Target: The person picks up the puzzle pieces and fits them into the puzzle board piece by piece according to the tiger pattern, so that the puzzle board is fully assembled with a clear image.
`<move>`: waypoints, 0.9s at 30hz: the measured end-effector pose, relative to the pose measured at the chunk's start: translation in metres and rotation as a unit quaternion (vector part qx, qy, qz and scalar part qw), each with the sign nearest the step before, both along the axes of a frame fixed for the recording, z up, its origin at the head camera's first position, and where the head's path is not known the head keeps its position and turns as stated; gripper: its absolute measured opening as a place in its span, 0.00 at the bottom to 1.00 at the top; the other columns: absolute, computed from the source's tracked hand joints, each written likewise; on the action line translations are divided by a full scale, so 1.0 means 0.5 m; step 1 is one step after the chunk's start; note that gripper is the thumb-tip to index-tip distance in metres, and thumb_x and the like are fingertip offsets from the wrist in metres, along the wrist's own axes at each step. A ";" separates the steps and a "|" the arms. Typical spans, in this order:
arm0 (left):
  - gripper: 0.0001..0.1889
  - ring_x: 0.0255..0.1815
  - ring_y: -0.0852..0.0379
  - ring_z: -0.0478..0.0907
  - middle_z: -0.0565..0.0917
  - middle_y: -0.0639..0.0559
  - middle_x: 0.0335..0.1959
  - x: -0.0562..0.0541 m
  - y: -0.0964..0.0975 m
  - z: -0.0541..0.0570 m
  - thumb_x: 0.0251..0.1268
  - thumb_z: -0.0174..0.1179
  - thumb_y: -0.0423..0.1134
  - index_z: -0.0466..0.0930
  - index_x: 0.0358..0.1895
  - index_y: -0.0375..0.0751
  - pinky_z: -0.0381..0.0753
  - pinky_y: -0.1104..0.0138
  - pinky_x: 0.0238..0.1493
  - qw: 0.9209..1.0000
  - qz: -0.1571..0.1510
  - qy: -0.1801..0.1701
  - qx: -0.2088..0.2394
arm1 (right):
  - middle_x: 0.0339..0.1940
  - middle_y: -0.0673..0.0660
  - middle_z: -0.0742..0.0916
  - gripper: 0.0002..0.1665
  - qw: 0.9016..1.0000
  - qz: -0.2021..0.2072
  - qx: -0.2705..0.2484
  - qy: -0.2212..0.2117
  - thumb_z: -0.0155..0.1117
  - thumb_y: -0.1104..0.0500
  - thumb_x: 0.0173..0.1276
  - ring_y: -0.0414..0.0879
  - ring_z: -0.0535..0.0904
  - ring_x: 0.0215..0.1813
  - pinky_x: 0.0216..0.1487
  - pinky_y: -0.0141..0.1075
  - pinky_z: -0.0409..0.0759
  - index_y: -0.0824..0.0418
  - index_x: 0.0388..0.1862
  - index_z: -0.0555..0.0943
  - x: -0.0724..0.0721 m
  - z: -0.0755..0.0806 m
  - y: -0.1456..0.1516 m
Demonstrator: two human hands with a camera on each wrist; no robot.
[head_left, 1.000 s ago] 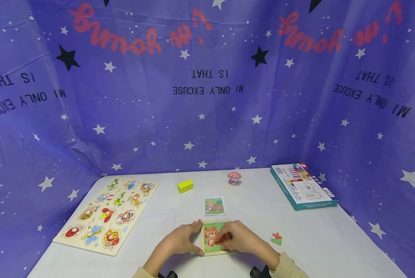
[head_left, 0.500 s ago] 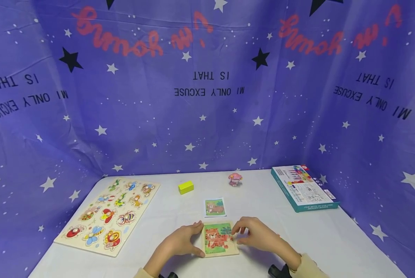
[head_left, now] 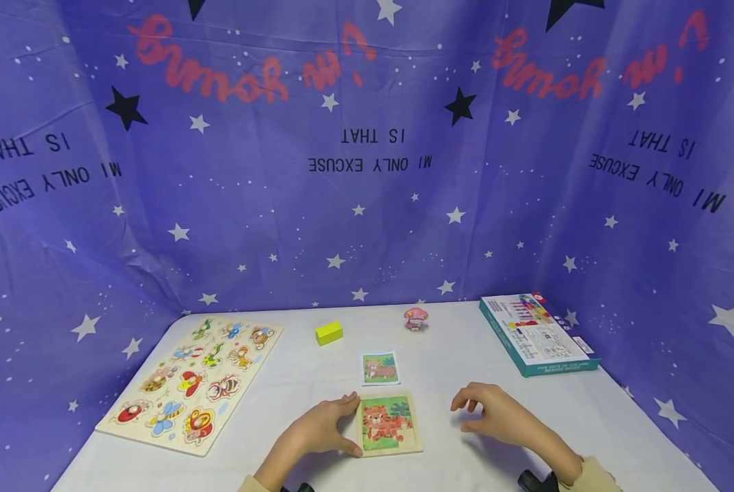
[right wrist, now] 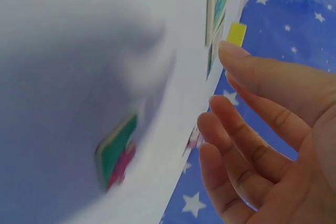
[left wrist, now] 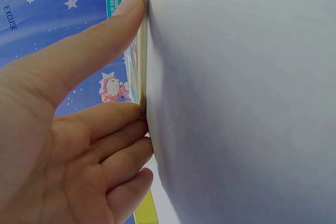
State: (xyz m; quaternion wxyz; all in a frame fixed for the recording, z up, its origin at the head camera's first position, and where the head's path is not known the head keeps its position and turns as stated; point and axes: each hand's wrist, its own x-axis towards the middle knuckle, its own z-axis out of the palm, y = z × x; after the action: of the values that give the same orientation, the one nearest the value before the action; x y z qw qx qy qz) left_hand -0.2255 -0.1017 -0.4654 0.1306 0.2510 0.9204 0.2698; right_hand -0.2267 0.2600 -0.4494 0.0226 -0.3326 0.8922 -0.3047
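Observation:
A square wooden tiger puzzle (head_left: 385,417) lies at the front middle, with bare wood showing at its lower right. My left hand (head_left: 322,427) rests against its left side, thumb at the near corner and index finger at the far one. In the left wrist view the thumb and index fingertips touch the edge of the puzzle. Off to the right, my right hand (head_left: 493,411) hovers over the table with loosely bent fingers and nothing between them. A loose green and red puzzle piece (right wrist: 118,150) lies below it in the right wrist view, hidden in the head view.
A small picture card (head_left: 381,369) lies just behind the puzzle. Farther back are a yellow block (head_left: 329,333) and a pink figurine (head_left: 415,319). A large insect peg board (head_left: 191,383) takes up the left side; a teal-edged box (head_left: 538,335) lies at back right.
My right hand has left the tiger puzzle and moved right, over the loose piece. The left hand has stayed at the puzzle's left side.

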 end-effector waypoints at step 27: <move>0.49 0.70 0.42 0.63 0.66 0.43 0.71 0.001 0.001 0.004 0.39 0.75 0.54 0.67 0.68 0.34 0.61 0.48 0.69 1.000 0.004 -0.003 -0.004 | 0.29 0.50 0.78 0.19 0.988 -0.105 0.037 -0.107 0.79 0.56 0.49 0.42 0.71 0.31 0.28 0.31 0.72 0.60 0.34 0.77 -0.002 -0.030 0.106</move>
State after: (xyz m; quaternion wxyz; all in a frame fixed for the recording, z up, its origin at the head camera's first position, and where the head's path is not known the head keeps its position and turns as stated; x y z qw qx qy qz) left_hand -0.2250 -0.1012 -0.4635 0.1336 0.2457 0.9221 0.2674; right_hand -0.2277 0.3132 -0.4646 0.0985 -0.2017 0.9252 -0.3060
